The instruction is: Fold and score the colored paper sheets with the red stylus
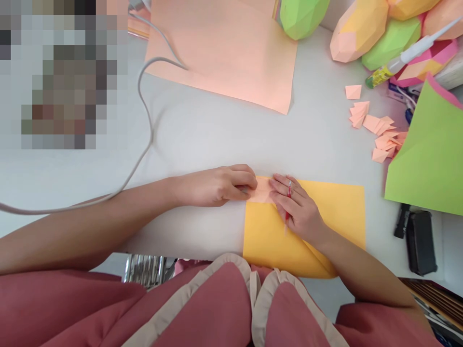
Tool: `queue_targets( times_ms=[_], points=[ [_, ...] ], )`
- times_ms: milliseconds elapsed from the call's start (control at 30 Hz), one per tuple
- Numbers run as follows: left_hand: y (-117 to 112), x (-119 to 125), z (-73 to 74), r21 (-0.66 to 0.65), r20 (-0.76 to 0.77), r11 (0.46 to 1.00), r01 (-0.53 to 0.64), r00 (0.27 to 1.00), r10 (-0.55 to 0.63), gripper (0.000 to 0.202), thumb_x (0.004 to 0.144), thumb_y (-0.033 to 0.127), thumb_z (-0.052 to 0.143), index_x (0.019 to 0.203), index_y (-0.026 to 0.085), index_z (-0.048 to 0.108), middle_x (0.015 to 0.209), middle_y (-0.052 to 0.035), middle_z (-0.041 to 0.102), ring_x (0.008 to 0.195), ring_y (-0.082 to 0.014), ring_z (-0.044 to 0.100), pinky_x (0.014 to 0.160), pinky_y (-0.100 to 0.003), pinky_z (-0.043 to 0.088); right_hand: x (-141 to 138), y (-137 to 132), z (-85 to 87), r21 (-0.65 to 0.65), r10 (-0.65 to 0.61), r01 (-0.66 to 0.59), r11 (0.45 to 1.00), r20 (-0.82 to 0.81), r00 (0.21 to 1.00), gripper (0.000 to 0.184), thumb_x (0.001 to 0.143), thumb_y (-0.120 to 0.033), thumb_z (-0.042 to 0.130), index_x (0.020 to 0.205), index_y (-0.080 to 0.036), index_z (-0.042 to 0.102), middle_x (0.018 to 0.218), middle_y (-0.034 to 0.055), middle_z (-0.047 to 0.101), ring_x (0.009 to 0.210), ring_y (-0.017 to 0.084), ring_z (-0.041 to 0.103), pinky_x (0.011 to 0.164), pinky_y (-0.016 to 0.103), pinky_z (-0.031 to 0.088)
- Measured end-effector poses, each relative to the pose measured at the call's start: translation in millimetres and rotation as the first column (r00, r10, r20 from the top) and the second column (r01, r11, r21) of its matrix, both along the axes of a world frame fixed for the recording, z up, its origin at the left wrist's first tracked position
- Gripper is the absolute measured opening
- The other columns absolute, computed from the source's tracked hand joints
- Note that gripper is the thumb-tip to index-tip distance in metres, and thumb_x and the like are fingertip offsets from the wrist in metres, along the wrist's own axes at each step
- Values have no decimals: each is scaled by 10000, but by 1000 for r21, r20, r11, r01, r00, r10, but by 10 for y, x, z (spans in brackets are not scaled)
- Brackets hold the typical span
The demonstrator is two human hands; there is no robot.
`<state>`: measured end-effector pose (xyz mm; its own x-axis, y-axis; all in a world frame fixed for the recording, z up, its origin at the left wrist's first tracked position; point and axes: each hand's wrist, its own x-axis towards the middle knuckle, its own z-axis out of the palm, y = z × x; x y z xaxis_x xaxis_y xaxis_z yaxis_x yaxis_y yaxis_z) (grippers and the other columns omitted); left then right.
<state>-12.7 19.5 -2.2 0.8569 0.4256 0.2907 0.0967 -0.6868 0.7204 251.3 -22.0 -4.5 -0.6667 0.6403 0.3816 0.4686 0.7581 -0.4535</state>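
Left hand (pixel 220 185) pinched shut on small pink paper (pixel 261 193) at orange sheet's (pixel 336 207) top-left corner, right hand (pixel 298 209) pressing flat, likely steadying it, red pen (pixel 288 202) clamped between two fingers.

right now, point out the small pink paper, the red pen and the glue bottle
small pink paper (pixel 261 192): head view, its middle
red pen (pixel 289 189): head view, end showing between fingers
glue bottle (pixel 396 62): head view, mid body
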Motion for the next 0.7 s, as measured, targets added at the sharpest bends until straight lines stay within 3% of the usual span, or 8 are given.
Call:
queue_targets(
  times_ms=[267,400,700],
  points=[
    [1,-7,-13,32,29,999,-2,1000,2,340,911,17,381,808,169,666,1020,-133,662,1070,-200,558,887,-336,497,-5,1,5,-27,-17,17,999,0,1000,234,907,-78,499,1076,-198,609,1226,133,664,1266,249,545,1055,517,475],
    [0,3,-8,35,13,999,-4,1000,4,344,933,50,374,807,169,671,1022,-134,664,1064,-199,558,885,-336,501,-26,9,23,-16,-16,16,1000,-4,1000,194,884,-80,549,1044,-165,617,1178,160,681,1237,261,568,1047,506,481],
    [12,-10,13,31,3,999,11,1000,-11,396,931,35,334,803,181,678,1022,-130,667,1096,-191,559,886,-343,515,-13,0,6,-30,-9,9,1000,-18,1000,253,887,-79,540,1095,-197,621,1217,139,669,1258,258,551,1046,522,480]
  ],
)
